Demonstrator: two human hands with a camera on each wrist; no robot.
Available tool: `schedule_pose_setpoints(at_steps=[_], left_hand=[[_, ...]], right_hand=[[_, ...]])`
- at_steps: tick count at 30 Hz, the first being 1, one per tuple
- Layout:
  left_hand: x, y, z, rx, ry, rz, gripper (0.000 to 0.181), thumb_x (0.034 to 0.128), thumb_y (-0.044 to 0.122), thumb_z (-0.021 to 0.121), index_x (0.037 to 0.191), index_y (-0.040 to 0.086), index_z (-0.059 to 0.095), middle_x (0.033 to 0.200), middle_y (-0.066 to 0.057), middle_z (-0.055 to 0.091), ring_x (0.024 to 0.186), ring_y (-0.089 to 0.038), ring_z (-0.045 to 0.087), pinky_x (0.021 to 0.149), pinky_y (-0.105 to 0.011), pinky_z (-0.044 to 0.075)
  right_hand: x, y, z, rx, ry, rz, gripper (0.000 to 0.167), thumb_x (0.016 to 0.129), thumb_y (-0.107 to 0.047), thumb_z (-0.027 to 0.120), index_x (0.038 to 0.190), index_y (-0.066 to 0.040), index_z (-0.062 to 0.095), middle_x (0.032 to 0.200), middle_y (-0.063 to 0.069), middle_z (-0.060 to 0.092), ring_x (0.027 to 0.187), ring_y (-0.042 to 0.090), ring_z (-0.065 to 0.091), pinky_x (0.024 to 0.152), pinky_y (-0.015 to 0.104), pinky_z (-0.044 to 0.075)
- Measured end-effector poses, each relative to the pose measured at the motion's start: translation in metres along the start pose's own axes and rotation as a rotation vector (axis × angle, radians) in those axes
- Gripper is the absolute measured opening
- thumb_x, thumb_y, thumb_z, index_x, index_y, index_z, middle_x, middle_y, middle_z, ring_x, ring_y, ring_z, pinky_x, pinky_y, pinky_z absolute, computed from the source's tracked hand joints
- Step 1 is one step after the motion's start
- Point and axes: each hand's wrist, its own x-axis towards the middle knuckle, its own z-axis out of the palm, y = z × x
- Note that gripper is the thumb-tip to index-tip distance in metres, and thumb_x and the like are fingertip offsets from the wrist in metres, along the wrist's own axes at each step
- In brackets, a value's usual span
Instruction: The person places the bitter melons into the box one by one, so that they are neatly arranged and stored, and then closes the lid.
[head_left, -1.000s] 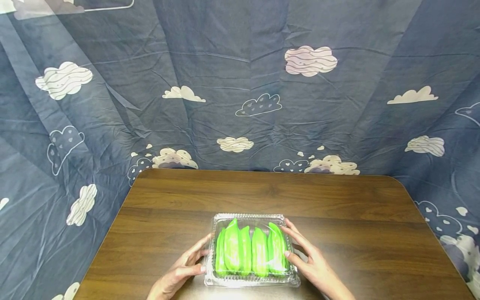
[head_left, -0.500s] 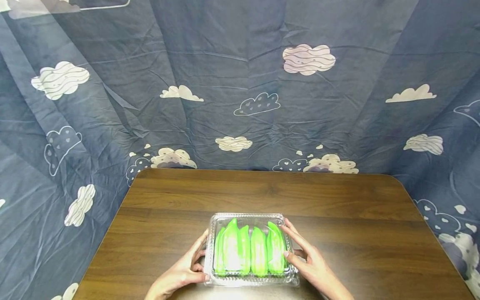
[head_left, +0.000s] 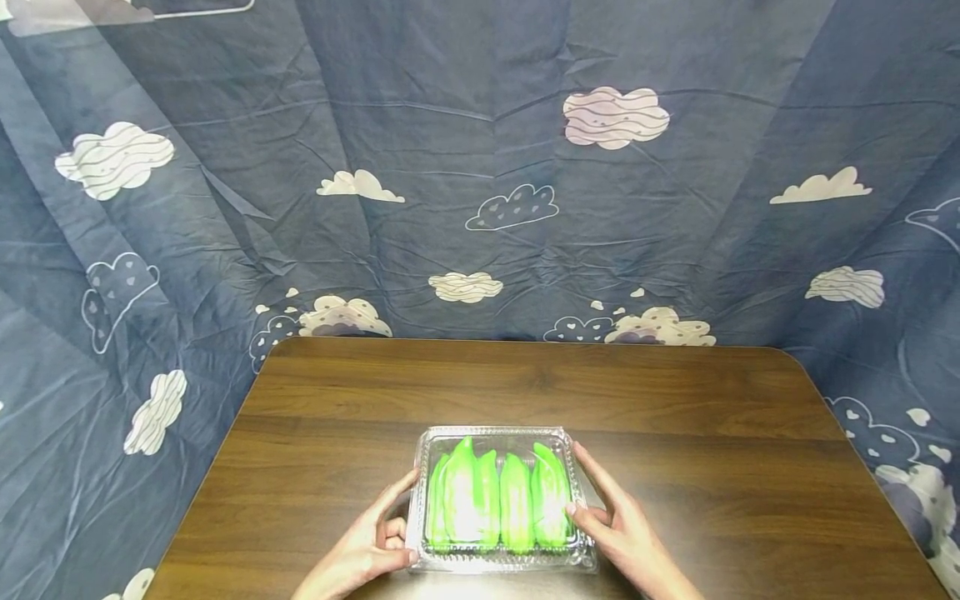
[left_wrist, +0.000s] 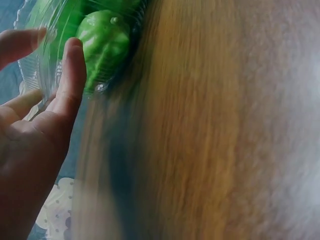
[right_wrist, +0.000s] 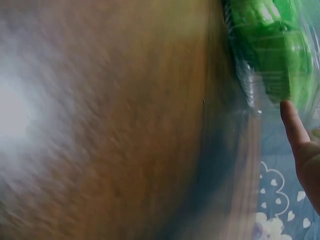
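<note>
In the head view a clear plastic clamshell container [head_left: 495, 561], its lid down, rests near the front of the table. Several long, glossy green pieces with tapered tips [head_left: 516, 500] lie side by side inside; whether peppers or bananas I cannot tell. My left hand [head_left: 363, 542] holds the container's left side, thumb at the near corner, index finger at the edge and other fingers curled below it. On the opposite side my right hand [head_left: 622, 525] grips the right edge, thumb on the lid and index finger along the side; its other fingers are mostly hidden.
Brown wood-grain table [head_left: 375, 392] extends beyond and to both sides of the container. A dark blue cloud-patterned curtain [head_left: 480, 125] hangs behind the table and at its sides. Bright glare falls on the front of the tabletop.
The left hand has shifted along the container's left side, its thumb now at the near corner. The right index finger has straightened along the right edge. The container has barely moved.
</note>
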Motion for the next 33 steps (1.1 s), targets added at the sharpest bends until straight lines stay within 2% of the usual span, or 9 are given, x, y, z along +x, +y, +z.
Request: schedule_pose_setpoints(at_steps=[4,7,10,13,16,19,24,27,33], left_hand=[[0.000,-0.002,0.000,-0.052,-0.016,0.005,0.099,0.0852,-0.010,0.061,0.158,0.013,-0.001,0.113,-0.029,0.059,0.091,-0.018,0.065,0.074,-0.021,0.052],[0.000,-0.002,0.001,-0.065,-0.001,-0.008,0.100,0.0845,-0.011,0.061,0.159,0.015,-0.002,0.145,-0.038,0.028,0.098,-0.024,0.066,0.078,-0.025,0.054],[0.001,-0.002,0.001,-0.078,0.010,-0.022,0.101,0.0840,-0.010,0.062,0.159,0.016,-0.001,0.157,-0.029,-0.010,0.098,-0.027,0.067,0.081,-0.029,0.055],[0.001,-0.002,0.001,-0.101,0.008,-0.018,0.102,0.0837,-0.012,0.062,0.158,0.015,-0.002,0.158,-0.023,-0.022,0.094,-0.028,0.068,0.084,-0.038,0.055],[0.003,-0.001,0.001,-0.128,0.003,-0.011,0.102,0.0837,-0.013,0.061,0.158,0.013,-0.003,0.159,-0.021,-0.022,0.091,-0.028,0.069,0.086,-0.046,0.054],[0.004,-0.001,0.001,-0.148,-0.010,0.003,0.102,0.0835,-0.014,0.060,0.158,0.012,-0.005,0.158,-0.021,-0.023,0.089,-0.028,0.069,0.085,-0.049,0.053],[0.004,0.001,0.001,-0.149,-0.023,-0.005,0.100,0.0848,-0.014,0.058,0.158,0.011,-0.006,0.157,-0.019,-0.027,0.087,-0.028,0.069,0.082,-0.045,0.055],[0.004,0.003,0.001,-0.134,-0.016,-0.029,0.099,0.0856,-0.014,0.057,0.158,0.012,-0.007,0.158,-0.017,-0.025,0.087,-0.030,0.070,0.081,-0.045,0.055],[0.003,0.004,0.001,-0.121,-0.010,-0.050,0.099,0.0862,-0.014,0.055,0.158,0.015,-0.007,0.160,-0.016,-0.021,0.087,-0.033,0.070,0.081,-0.048,0.055]], right_hand=[[-0.003,0.000,0.005,-0.016,0.055,-0.018,0.067,0.094,-0.002,0.062,0.153,-0.004,0.031,0.159,0.022,0.020,0.108,0.014,0.064,0.090,0.023,0.050],[-0.005,-0.001,0.009,-0.103,0.136,-0.021,0.058,0.092,-0.004,0.065,0.146,-0.001,0.043,0.147,0.022,0.040,0.105,0.005,0.059,0.084,0.024,0.053],[-0.009,-0.002,0.012,-0.183,0.186,0.029,0.051,0.093,-0.007,0.065,0.142,-0.003,0.050,0.124,0.018,0.059,0.089,0.002,0.058,0.073,0.024,0.054],[-0.013,-0.003,0.012,-0.216,0.167,0.081,0.049,0.098,-0.012,0.058,0.145,-0.007,0.048,0.124,0.016,0.063,0.083,0.003,0.063,0.072,0.022,0.052],[-0.016,0.000,0.008,-0.096,0.067,0.069,0.050,0.103,-0.009,0.047,0.151,-0.005,0.036,0.150,0.001,0.044,0.079,0.009,0.065,0.064,0.029,0.056],[-0.017,0.003,0.001,0.147,-0.092,0.038,0.057,0.100,0.004,0.040,0.153,0.004,0.019,0.155,0.004,0.033,0.058,0.018,0.060,0.044,0.041,0.053],[-0.015,0.009,-0.010,0.425,-0.321,0.000,0.085,0.085,0.018,0.041,0.155,-0.001,-0.002,0.153,0.035,0.002,0.081,0.029,0.067,0.062,0.048,0.057],[-0.014,0.013,-0.011,0.546,-0.416,-0.023,0.096,0.080,0.022,0.041,0.154,-0.006,-0.013,0.148,0.041,-0.015,0.088,0.034,0.067,0.070,0.052,0.056],[-0.016,0.017,-0.008,0.684,-0.480,-0.044,0.099,0.081,0.025,0.039,0.154,-0.011,-0.018,0.164,0.003,0.009,0.093,0.033,0.067,0.077,0.046,0.056]])
